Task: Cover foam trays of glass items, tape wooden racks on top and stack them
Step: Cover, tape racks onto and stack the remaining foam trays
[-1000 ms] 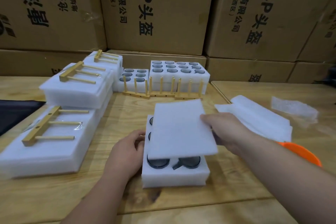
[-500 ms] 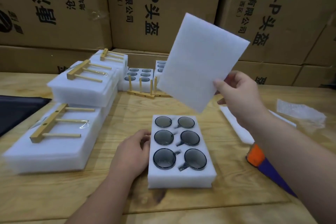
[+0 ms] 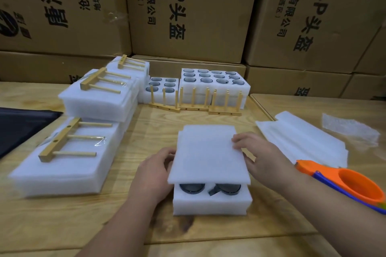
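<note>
— Foam sheet (image 3: 208,152) sits on the foam tray (image 3: 212,202) mid-desk (image 3: 146,225), but skewed toward the far end; the two nearest glass cups (image 3: 208,188) still peek out at the front.

— Who's holding it?

— Left hand (image 3: 153,175) pinches the sheet's left edge, right hand (image 3: 261,156) has its fingers curled over the right edge.

— So what would do it well?

— I'd slide it toward the person, square all four edges to the tray, then press flat, lightly, since it's glass underneath.

— And next?

— Probably a wooden rack (image 3: 225,102) from the row behind, and the orange tape dispenser (image 3: 351,185) at the right.
</note>
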The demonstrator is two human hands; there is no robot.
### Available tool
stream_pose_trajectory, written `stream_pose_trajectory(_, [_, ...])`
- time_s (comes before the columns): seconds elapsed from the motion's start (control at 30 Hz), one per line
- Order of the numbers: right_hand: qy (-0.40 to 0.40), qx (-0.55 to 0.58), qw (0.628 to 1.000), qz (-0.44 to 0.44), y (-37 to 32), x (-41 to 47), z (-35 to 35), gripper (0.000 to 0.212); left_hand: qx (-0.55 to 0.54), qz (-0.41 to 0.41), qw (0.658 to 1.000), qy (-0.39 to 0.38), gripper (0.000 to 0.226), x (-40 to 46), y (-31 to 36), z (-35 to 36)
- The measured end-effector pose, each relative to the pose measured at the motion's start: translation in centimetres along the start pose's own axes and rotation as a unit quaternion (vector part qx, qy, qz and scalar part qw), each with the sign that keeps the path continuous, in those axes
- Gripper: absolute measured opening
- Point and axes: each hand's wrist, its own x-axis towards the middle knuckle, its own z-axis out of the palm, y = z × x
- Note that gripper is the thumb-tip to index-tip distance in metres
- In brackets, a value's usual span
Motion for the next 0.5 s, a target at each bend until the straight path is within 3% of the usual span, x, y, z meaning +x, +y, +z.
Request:
stream_pose_trajectory(0.3, [-0.039, 0.032, 0.999, 0.008, 0.74, -1.13, 0.83, 0.028, -0.013, 0.002, 1.0, 0.008, 0.025, 0.28, -0.31, 0.11])
stream_pose_trajectory(0.5, [-0.072, 0.028, 0.997, 0.0, 0.73, -0.56, 0.83, 0.024, -0.087, 0.049, 0.994, 0.031, 0.038, -0.35, -0.05, -0.12])
